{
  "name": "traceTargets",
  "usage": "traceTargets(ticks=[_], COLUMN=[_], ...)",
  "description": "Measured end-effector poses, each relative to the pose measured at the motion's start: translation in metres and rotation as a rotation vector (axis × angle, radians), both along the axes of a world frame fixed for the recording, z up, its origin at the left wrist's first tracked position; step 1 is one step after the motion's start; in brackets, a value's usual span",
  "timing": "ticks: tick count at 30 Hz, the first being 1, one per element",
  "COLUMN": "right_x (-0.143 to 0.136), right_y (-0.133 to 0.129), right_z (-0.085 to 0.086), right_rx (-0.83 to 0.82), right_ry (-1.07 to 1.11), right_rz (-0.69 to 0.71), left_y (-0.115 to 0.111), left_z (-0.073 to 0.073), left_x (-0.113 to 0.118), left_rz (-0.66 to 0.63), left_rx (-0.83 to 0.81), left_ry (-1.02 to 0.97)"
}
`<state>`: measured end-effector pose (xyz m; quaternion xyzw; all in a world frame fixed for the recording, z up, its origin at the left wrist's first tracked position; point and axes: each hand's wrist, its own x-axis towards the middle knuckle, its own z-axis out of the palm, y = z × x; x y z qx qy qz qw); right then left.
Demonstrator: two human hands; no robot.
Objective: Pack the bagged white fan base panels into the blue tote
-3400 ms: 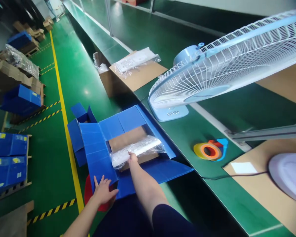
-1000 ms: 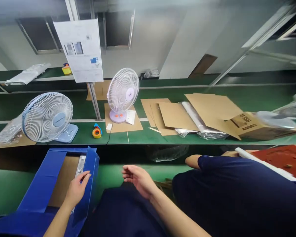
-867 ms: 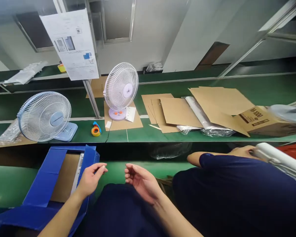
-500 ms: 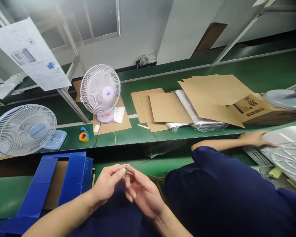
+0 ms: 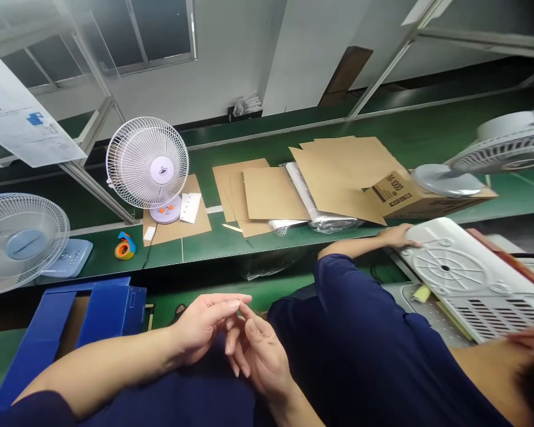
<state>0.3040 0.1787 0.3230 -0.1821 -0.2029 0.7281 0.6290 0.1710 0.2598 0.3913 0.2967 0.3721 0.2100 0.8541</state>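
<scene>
In front of my body my two hands meet at the fingertips. My left hand (image 5: 207, 326) has its fingers stretched out, its thumb against the right hand's fingers, and no object shows in it. My right hand (image 5: 264, 356) is turned palm up with loosely bent fingers, also without a visible object. Part of the fingers overlap, so the contact between them is partly hidden. Left of my hands lies a blue box (image 5: 104, 317) with folded flaps. Beyond them, on the green bench, a lilac fan (image 5: 162, 169) stands on cardboard.
A blue fan (image 5: 26, 243) and a tape dispenser (image 5: 124, 246) sit at left. Cardboard sheets (image 5: 276, 193) and a carton marked M-1000 (image 5: 394, 193) lie along the bench. A co-worker (image 5: 360, 344) at right holds a white slotted panel (image 5: 454, 267). A paper sheet (image 5: 26, 118) hangs upper left.
My view has turned right, so the bench items appear further left. My hands stay together, with the left fingers straighter. The co-worker's white panel shows more fully, now with its slots visible.
</scene>
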Motion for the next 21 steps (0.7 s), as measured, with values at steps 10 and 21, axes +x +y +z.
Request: traceTargets(ticks=[10, 21], right_x=[-0.006, -0.037], right_y=[0.002, 0.033], right_z=[-0.013, -0.008], right_rx=[0.022, -0.073], right_ry=[-0.239, -0.229], right_rz=[-0.265, -0.330], left_y=[0.022, 0.062], left_z=[-0.002, -0.013], left_x=[0.011, -0.013], left_rz=[-0.107, -0.168], left_rx=[-0.051, -0.062], left_ry=[-0.039, -0.096])
